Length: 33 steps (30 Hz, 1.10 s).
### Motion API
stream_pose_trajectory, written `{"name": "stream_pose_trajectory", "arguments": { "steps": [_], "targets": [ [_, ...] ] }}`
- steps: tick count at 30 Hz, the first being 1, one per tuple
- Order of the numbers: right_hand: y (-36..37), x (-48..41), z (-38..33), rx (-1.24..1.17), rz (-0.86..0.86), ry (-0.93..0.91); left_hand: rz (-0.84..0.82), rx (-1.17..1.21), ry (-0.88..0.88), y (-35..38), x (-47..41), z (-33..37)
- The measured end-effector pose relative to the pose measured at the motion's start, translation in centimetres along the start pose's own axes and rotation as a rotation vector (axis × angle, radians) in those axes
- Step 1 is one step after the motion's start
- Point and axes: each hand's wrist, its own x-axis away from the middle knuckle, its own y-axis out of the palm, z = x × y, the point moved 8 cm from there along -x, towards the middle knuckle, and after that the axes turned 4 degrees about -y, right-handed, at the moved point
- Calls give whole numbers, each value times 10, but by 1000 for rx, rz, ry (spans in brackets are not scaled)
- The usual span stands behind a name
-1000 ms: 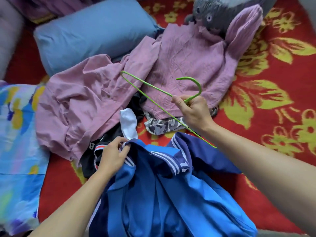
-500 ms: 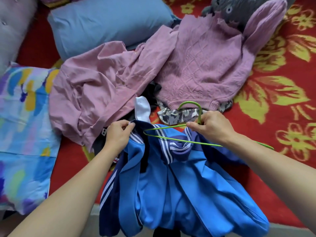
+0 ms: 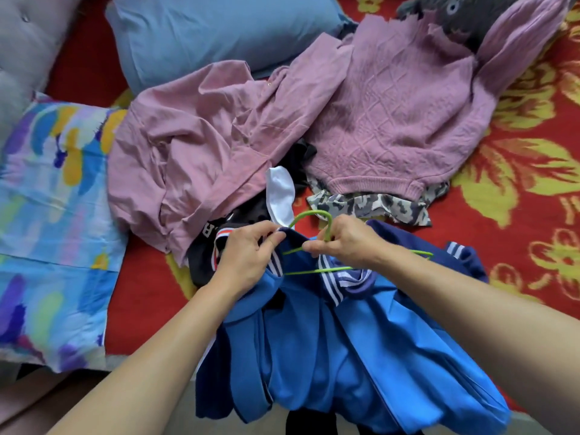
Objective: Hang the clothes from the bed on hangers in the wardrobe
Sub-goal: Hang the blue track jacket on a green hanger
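Where the bed (image 3: 141, 293) reaches its near edge, a blue jacket (image 3: 345, 356) with white-striped collar trim lies bunched, its lower part spilling over that edge. Left hand (image 3: 248, 255): fingers curled, pinching the jacket's collar at its left side. Right hand (image 3: 348, 243): closed round a green hanger (image 3: 311, 212) at the base of its hook; the hook stands up above the collar and the wire runs across the neck opening. Behind the jacket, toward the middle of the bed, lie a black garment (image 3: 204, 259), a crumpled pink shirt (image 3: 194, 146), a pink knitted sweater (image 3: 401, 120) and a camouflage-patterned piece (image 3: 376, 205) under the sweater's hem. A blue pillow (image 3: 204, 36) sits at the far edge, a multicoloured pillow (image 3: 47, 215) at the left edge, and a grey plush toy (image 3: 452, 11) at the far right corner.
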Motion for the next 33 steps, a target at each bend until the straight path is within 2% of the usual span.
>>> {"name": "stream_pose_trajectory", "arguments": {
  "steps": [2,4,6,9,12,14,15,18,19,20,22,25,26,29,31,33],
  "targets": [
    [10,-2,-4,-142,31,-3,-20,10,-29,1,2,-6],
    [1,-2,7,-331,150,27,22,-109,-72,-12,4,-29],
    [-8,0,22,-401,237,74,46,-302,-55,-26,8,-51],
    [-4,-4,19,-436,259,73,26,-456,9,-22,11,-50],
    [19,-13,0,-527,238,85,-42,-459,41,1,10,-33],
    [27,-17,-8,-563,251,79,-70,-394,-2,5,10,-38],
    [23,-18,-8,-485,303,51,-59,-380,-34,2,10,-45],
    [-13,4,-10,105,635,-87,22,-338,-192,-18,9,-75],
    [-17,17,-17,189,701,-149,54,-313,-241,-24,8,-82],
    [-13,28,-22,219,708,-189,72,-285,-275,-27,6,-86],
    [17,40,-18,232,574,-138,68,-241,-288,-27,1,-85],
    [83,39,18,295,209,162,43,-155,-218,-20,-4,-66],
    [96,37,30,312,167,235,36,-130,-177,-18,-4,-56],
    [94,25,49,336,298,381,-17,-38,-85,-15,1,-26],
    [86,19,61,363,313,461,-74,5,-40,-13,4,-14],
    [70,23,85,279,324,532,-110,-4,-12,-14,6,-14]
  ]
}}
